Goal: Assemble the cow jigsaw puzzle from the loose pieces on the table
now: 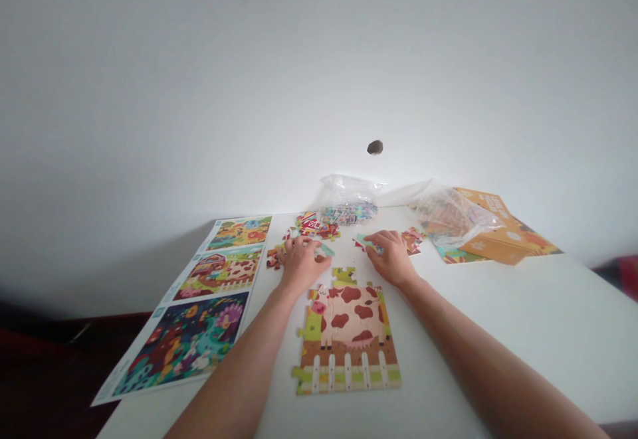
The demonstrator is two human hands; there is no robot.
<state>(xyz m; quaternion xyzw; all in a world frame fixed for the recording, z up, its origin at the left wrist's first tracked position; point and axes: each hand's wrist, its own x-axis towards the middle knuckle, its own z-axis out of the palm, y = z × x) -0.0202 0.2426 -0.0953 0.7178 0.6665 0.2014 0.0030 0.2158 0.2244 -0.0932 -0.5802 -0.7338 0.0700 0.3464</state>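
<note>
The left hand (302, 263) rested with its grip spread on a loose piece (323, 250), hold unclear, while the right hand (391, 258) pinched a green-edged piece (367, 241), both just above the cow puzzle (346, 339) on the table (523, 333).

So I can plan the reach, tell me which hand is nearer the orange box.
Right. The right hand is nearer, to the left of the orange box with a gap between them; the left hand is farther away, on the right hand's other side.
</note>
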